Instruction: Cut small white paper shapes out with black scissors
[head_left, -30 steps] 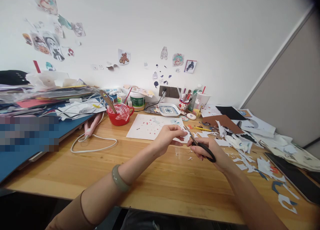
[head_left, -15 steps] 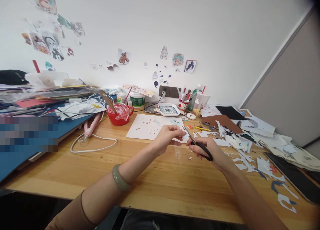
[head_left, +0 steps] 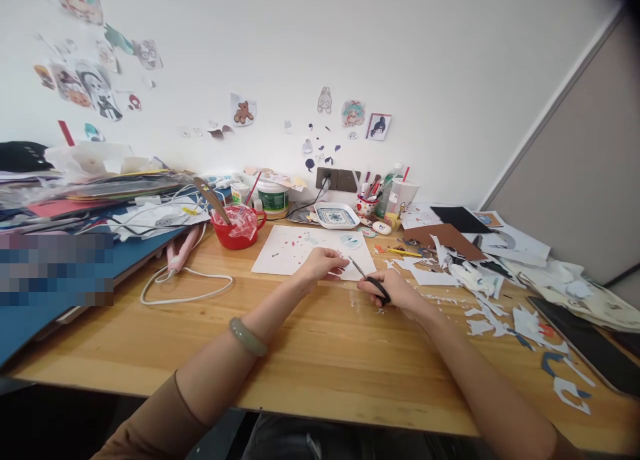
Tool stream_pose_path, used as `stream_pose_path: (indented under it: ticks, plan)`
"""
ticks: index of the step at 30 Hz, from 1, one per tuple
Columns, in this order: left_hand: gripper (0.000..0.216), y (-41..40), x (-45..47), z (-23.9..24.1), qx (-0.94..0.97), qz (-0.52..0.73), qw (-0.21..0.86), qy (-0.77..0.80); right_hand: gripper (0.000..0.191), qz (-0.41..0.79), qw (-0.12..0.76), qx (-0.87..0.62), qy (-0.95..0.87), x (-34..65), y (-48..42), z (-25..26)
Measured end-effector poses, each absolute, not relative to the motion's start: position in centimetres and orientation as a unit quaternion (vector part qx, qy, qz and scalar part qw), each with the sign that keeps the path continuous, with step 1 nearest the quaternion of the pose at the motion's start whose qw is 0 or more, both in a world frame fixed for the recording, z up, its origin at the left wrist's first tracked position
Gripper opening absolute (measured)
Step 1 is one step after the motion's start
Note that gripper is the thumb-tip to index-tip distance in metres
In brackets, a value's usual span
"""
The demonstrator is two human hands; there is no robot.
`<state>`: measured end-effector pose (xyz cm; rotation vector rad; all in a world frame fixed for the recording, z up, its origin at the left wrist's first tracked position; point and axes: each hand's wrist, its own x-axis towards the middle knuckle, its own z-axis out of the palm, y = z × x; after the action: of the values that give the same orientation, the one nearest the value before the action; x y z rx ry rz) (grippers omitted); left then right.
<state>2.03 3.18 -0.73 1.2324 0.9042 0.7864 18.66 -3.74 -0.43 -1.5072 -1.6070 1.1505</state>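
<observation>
Scissors [head_left: 369, 279], black curved handle [head_left: 383, 289], smooth wood-grained table [head_left: 310, 353]

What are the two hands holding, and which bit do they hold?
The right hand holds the scissors by their black handles. The left hand is by the white sheet; whether it pinches anything small cannot be told.

Brown sleeves [head_left: 159, 413], a smooth grey-green bangle [head_left: 247, 338], dark trousers [head_left: 283, 439]
</observation>
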Motion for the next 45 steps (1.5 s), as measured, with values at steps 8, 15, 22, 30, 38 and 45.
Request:
stream_pose_path:
  ticks: [8, 15, 22, 30, 38, 45]
  plan:
    - [0.027, 4.4, 0.6, 0.4, 0.516, 0.4, 0.636, 0.411, 0.033, 0.47, 0.383, -0.559, -0.565, 19.5, -3.5, -0.3]
    - [0.029, 2.9, 1.9, 0.0, 0.571, 0.396, 0.61, 0.381, 0.034, 0.422, 0.476, -0.545, -0.546, 18.5, -3.2, -0.3]
    - [0.028, 2.2, 2.8, -1.0, 0.674, 0.349, 0.547, 0.352, 0.029, 0.413, 0.522, -0.516, -0.539, 17.3, -3.2, -0.4]
    - [0.018, 3.9, 2.4, -2.1, 0.84, 0.251, 0.158, 0.454, 0.03, 0.373, 0.593, -0.534, -0.474, 19.5, -2.7, 0.6]
    - [0.02, 5.1, 3.2, -3.0, 0.825, 0.219, 0.171, 0.493, 0.031, 0.361, 0.616, -0.537, -0.45, 19.8, -2.6, 0.6]
    - [0.022, 6.8, 2.6, -3.5, 0.791, 0.225, 0.274, 0.498, 0.034, 0.362, 0.621, -0.543, -0.435, 20.2, -2.3, 0.3]
